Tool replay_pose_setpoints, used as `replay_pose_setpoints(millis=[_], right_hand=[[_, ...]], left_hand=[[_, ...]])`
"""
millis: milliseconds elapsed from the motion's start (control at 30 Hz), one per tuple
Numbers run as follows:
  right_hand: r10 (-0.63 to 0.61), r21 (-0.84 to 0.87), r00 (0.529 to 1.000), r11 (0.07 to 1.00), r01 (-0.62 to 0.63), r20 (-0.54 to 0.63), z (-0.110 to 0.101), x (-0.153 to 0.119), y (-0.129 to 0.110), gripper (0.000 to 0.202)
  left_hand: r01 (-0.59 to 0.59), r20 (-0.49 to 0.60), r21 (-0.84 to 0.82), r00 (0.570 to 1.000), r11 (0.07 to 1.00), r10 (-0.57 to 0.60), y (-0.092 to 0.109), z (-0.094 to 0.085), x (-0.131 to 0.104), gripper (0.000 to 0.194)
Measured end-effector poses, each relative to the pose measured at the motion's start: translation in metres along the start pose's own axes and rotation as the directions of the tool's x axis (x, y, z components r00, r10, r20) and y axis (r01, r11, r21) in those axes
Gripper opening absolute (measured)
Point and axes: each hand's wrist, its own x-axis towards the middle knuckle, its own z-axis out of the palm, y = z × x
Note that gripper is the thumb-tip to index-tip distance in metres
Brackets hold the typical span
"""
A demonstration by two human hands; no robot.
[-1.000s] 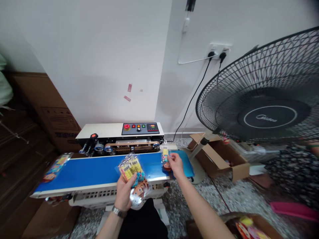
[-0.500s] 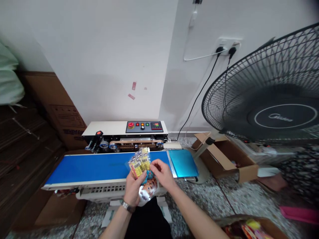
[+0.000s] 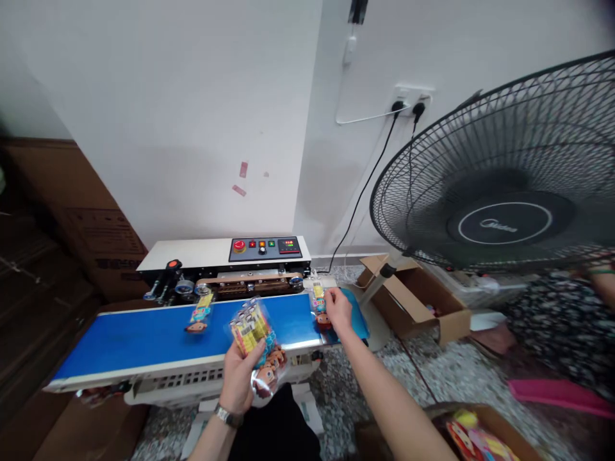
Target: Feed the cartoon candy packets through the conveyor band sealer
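Two hands: one left hand [image 3: 237,374], one right hand [image 3: 339,312]. One lone packet [image 3: 199,314] on the one blue belt [image 3: 139,339], one pinched packet [image 3: 319,305] at the right hand; the left hand's packet bundle [image 3: 252,330] overlaps too much to count. One red stop button [image 3: 239,245], three small square buttons [image 3: 252,244], one knob [image 3: 262,251]. Two black plugs [image 3: 397,107], two pink scraps [image 3: 243,169]. Rightward, one fan [image 3: 504,224].

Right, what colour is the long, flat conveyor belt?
The long, flat conveyor belt is blue, clearest in the head view.

The right edge crops the fan [image 3: 504,221]; stacked packets [image 3: 250,328] partly hide one another.
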Motion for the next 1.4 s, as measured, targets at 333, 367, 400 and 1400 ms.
replay_pose_setpoints(millis=[333, 367, 400, 1400], right_hand=[[-0.235, 0.252, 0.963, 0.947, 0.197, 0.13, 0.018, -0.022, -0.047, 0.024], [-0.287, 0.376, 0.943, 0.903, 0.207, 0.171, 0.014, -0.033, -0.054, 0.025], [-0.34, 0.487, 0.914, 0.851, 0.198, 0.222, 0.009, -0.044, -0.06, 0.025], [-0.228, 0.82, 0.966, 0.571, 0.034, 0.119, -0.009, -0.096, -0.089, 0.016]], left_hand=[[-0.016, 0.054, -0.024, 0.998, 1.0, 0.017, 0.007, 0.01, -0.005, 0.051], [-0.017, 0.065, -0.029, 0.998, 0.999, 0.018, 0.008, 0.01, -0.005, 0.052], [-0.019, 0.077, -0.034, 0.997, 0.999, 0.022, 0.007, 0.011, -0.005, 0.052], [0.0, 0.094, -0.146, 0.995, 0.989, 0.014, -0.007, 0.013, -0.009, 0.039]])
